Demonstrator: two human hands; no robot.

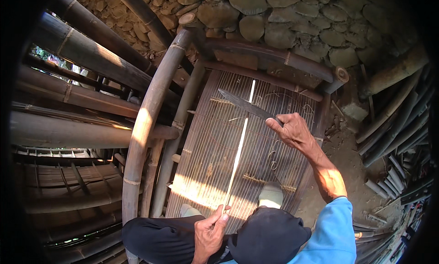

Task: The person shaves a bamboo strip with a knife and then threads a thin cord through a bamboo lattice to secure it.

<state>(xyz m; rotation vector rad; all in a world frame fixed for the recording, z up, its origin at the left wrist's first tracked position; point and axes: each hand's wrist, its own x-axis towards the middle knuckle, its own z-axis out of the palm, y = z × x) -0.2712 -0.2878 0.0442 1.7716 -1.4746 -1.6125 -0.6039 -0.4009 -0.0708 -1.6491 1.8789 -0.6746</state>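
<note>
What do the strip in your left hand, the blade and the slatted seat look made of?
Strip: pale split bamboo by the look, thin, bare, bright in the sun. Blade: dark dull metal, probably steel, flat and tapering. Seat: thin brown bamboo slats, set in a frame of round jointed poles.

A slatted bamboo seat panel (215,145) in a dark bamboo frame is seen ahead of both hands. Two feet in pale shoes (270,195) are rested on its near edge, between the hands.
</note>
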